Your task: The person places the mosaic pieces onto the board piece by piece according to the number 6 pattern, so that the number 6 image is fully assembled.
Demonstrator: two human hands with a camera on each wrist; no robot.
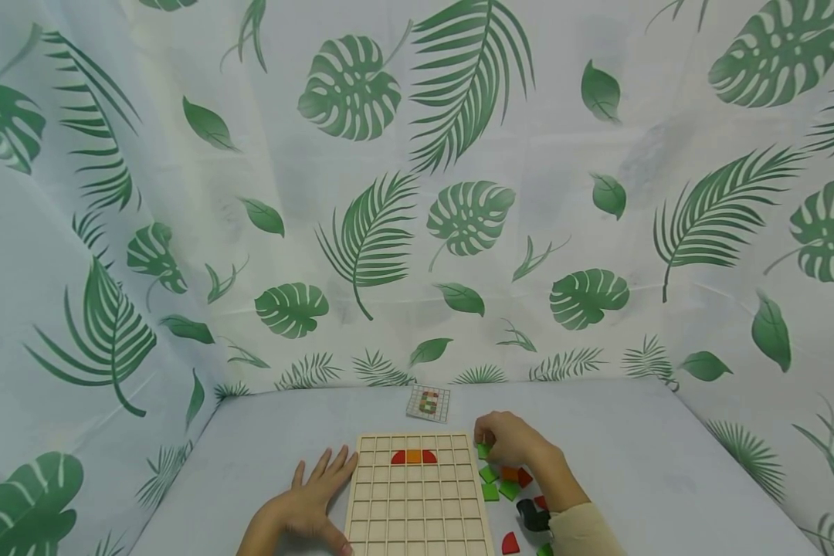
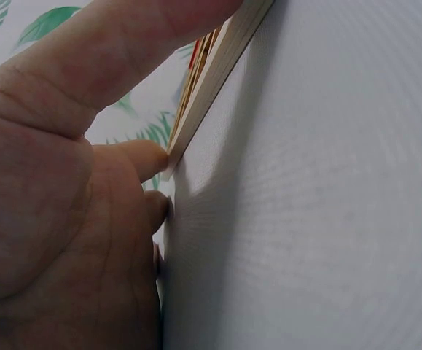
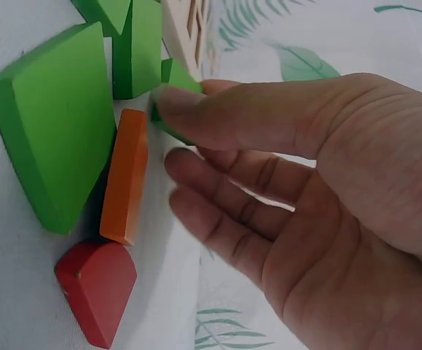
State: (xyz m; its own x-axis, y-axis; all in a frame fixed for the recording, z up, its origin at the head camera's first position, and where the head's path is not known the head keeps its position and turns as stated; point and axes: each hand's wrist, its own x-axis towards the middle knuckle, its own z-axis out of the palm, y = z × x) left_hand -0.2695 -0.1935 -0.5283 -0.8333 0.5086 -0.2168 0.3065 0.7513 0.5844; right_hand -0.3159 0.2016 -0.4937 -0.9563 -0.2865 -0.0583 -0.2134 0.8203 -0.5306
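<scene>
A light wooden grid board (image 1: 415, 511) lies flat on the table. Near its far end, an orange square (image 1: 414, 456) sits between a red quarter-round (image 1: 398, 458) and a second red quarter-round (image 1: 428, 457). My left hand (image 1: 304, 500) rests beside the board with fingers spread, thumb and fingertips at its left edge. Off the board's far right corner, my right hand (image 1: 517, 443) pinches a green block (image 3: 168, 82) between thumb and index finger; its other fingers are loosely bent. The hand covers part of that block.
Several loose green pieces (image 1: 489, 492), an orange block (image 3: 125, 179) and a red block (image 3: 100, 288) lie right of the board. A black object (image 1: 532, 515) is by the right wrist. Behind the board lies a small pattern card (image 1: 428, 403). Leaf-print cloth (image 1: 417, 193) hangs around the table.
</scene>
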